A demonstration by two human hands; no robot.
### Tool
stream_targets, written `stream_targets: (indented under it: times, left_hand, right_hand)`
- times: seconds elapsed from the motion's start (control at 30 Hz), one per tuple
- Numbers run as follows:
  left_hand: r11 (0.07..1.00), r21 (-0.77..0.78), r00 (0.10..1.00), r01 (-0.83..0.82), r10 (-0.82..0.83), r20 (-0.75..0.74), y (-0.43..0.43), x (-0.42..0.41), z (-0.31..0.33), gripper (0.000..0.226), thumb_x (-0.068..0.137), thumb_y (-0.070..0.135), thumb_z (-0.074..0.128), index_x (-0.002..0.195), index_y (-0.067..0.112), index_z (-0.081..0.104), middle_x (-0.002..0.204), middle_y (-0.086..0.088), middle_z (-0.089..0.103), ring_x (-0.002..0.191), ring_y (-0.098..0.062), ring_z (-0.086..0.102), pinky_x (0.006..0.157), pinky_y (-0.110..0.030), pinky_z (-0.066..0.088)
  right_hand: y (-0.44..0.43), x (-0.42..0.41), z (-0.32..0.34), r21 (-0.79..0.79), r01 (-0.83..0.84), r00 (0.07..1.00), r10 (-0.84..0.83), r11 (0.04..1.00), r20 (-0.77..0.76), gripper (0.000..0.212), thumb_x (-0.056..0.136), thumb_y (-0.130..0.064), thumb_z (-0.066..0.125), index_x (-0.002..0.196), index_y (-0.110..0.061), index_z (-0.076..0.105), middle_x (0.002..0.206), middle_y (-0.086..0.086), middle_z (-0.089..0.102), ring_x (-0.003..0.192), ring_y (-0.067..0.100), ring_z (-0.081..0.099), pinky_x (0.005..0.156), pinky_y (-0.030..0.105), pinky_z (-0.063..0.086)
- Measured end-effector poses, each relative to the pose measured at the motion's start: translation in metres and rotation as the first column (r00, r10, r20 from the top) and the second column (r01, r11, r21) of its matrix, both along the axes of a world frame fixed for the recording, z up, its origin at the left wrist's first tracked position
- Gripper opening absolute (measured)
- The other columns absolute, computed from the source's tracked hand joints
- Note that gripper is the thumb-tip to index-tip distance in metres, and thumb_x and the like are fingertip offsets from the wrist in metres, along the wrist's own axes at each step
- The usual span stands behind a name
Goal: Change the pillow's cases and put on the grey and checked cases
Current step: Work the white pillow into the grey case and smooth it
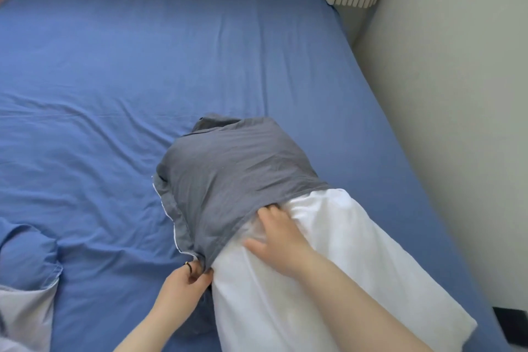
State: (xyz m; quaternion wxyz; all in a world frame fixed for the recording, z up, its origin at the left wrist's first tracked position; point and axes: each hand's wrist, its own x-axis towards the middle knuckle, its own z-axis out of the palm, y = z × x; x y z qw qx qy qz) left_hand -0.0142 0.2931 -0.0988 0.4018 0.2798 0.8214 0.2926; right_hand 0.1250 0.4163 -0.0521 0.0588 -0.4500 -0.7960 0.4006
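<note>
Grey case (228, 168) over white pillow (328, 266)

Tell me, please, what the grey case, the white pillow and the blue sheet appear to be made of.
The grey case looks like matte woven fabric, likely cotton: fine creases, stitched hem. The pillow has a smooth white woven shell with slight sheen; its filling is hidden. The blue sheet looks like matte cotton-type weave, with long wrinkles.
</note>
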Motion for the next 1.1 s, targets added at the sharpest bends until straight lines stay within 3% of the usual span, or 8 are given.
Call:
stream_targets:
  times: [0.1, 0.17, 0.23, 0.4, 0.57, 0.67, 0.83, 1.1]
  left_hand:
    - [1.000, -0.005, 1.000, -0.003, 0.003, -0.008, -0.004, -0.004, 0.005, 0.043, 0.080, 0.012, 0.064, 0.054, 0.011, 0.031, 0.037, 0.008, 0.037, 0.051, -0.017, 0.033, 0.052, -0.030, 0.027]
    - [1.000, -0.003, 0.999, 0.015, -0.015, -0.033, -0.004, -0.006, 0.012, 0.032, 0.077, 0.013, 0.067, 0.056, 0.007, 0.044, 0.045, 0.004, 0.047, 0.054, -0.019, 0.042, 0.055, -0.029, 0.032]
    - [1.000, 0.014, 0.996, 0.001, 0.000, -0.090, -0.001, -0.007, 0.020, 0.030, 0.073, 0.012, 0.071, 0.056, 0.009, 0.047, 0.048, 0.004, 0.050, 0.056, -0.021, 0.045, 0.056, -0.030, 0.033]
    - [0.976, 0.204, 0.945, 0.077, -0.006, -0.327, 0.013, 0.008, 0.042, 0.035, 0.064, 0.008, 0.079, 0.080, 0.022, 0.052, 0.083, 0.014, 0.051, 0.084, -0.023, 0.053, 0.072, -0.029, 0.036]
    - [0.852, 0.231, 0.755, 0.469, -0.251, -0.606, 0.071, 0.034, 0.062, 0.050, 0.069, 0.028, 0.073, 0.111, 0.006, 0.061, 0.106, -0.009, 0.062, 0.098, -0.029, 0.057, 0.088, -0.033, 0.039]
    - [0.797, 0.084, 0.674, 0.598, -0.443, -0.592, 0.128, 0.057, 0.067, 0.059, 0.081, 0.034, 0.063, 0.134, 0.019, 0.041, 0.128, -0.002, 0.051, 0.119, -0.023, 0.044, 0.096, -0.025, 0.029]
    - [0.610, -0.374, 0.408, 0.699, -0.769, -0.491, 0.191, 0.072, 0.063, 0.060, 0.076, 0.044, 0.063, 0.129, 0.025, 0.040, 0.121, 0.000, 0.054, 0.114, -0.022, 0.049, 0.087, -0.030, 0.040]
    - [0.575, -0.324, 0.377, 0.752, -0.777, -0.504, 0.167, 0.066, 0.041, 0.040, 0.084, 0.031, 0.054, 0.124, 0.033, 0.045, 0.108, 0.001, 0.064, 0.103, -0.022, 0.056, 0.070, -0.025, 0.036]
  right_hand:
    - [-0.001, 0.059, 0.023, -0.132, 0.305, 0.878, -0.332, 0.943, -0.345, 0.020, 0.085, -0.012, 0.059, 0.089, -0.031, 0.067, 0.103, -0.011, 0.068, 0.085, -0.007, 0.057, 0.076, -0.006, 0.036]
    - [0.017, 0.102, 0.024, -0.159, 0.613, 0.698, -0.625, 0.774, -0.350, 0.024, 0.083, -0.019, 0.059, 0.072, -0.039, 0.067, 0.087, -0.023, 0.069, 0.077, -0.011, 0.059, 0.068, 0.001, 0.042]
    - [0.041, 0.138, 0.013, -0.129, 0.715, 0.670, -0.727, 0.687, -0.152, 0.017, 0.087, -0.027, 0.056, 0.101, -0.033, 0.065, 0.117, -0.013, 0.063, 0.107, 0.003, 0.056, 0.086, 0.020, 0.043]
    - [0.065, 0.155, -0.020, -0.440, 0.654, 0.746, -0.624, 0.616, 0.233, 0.076, 0.085, -0.053, 0.051, 0.145, -0.017, 0.021, 0.152, 0.002, 0.026, 0.139, 0.024, 0.028, 0.113, 0.041, 0.027]
    - [0.061, 0.143, -0.015, -0.582, 0.475, 0.878, -0.401, 0.660, 0.262, 0.039, 0.080, -0.040, 0.064, 0.110, -0.014, 0.062, 0.105, 0.004, 0.067, 0.090, 0.019, 0.064, 0.076, 0.031, 0.051]
    - [0.055, 0.133, -0.006, -0.485, 0.452, 0.890, -0.413, 0.749, 0.191, 0.006, 0.078, -0.012, 0.057, 0.079, -0.014, 0.063, 0.076, 0.001, 0.062, 0.063, 0.013, 0.055, 0.055, 0.021, 0.041]
    - [0.050, 0.130, -0.007, -0.237, 0.495, 0.867, -0.456, 0.836, 0.202, 0.028, 0.075, -0.005, 0.042, 0.053, -0.019, 0.033, 0.054, -0.005, 0.036, 0.059, 0.018, 0.031, 0.054, 0.028, 0.023]
    - [0.062, 0.127, -0.018, 0.091, 0.407, 0.841, -0.411, 0.909, 0.351, 0.032, 0.082, -0.010, 0.040, 0.052, -0.019, 0.030, 0.056, -0.007, 0.039, 0.066, 0.022, 0.041, 0.045, 0.024, 0.021]
